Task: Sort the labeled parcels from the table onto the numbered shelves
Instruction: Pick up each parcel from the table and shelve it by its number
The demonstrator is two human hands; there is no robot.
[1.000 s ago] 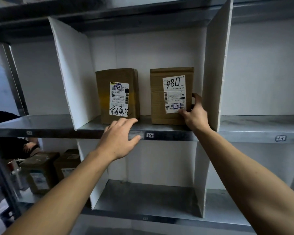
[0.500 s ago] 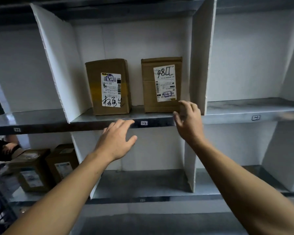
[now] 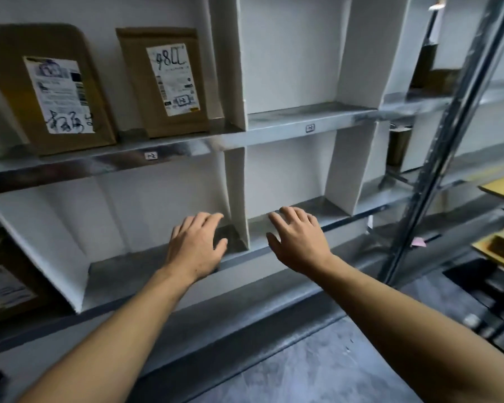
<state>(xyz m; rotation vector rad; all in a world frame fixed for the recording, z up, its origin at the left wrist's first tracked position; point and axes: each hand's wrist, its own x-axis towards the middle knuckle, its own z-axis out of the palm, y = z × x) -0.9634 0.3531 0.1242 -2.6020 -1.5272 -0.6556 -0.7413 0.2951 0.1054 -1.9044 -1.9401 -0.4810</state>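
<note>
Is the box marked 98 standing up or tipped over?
Standing up: the box rests on its base on the shelf, label facing out.

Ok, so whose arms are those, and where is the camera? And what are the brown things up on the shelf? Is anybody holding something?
There is no machine here. The arms belong to a person who wears a camera on the head, so the picture shows what that person sees, looking forward and down. The left hand and the right hand reach out with loose fingers in front of the lower shelf. Neither holds anything. On the upper shelf two brown cardboard parcels stand side by side in one compartment: the left box and the right box. Each has a white paper label on its front. White boards split the shelves into compartments. Small tags on the metal edge mark them, but they are too blurry to read. A third box shows at the lower left.
</note>
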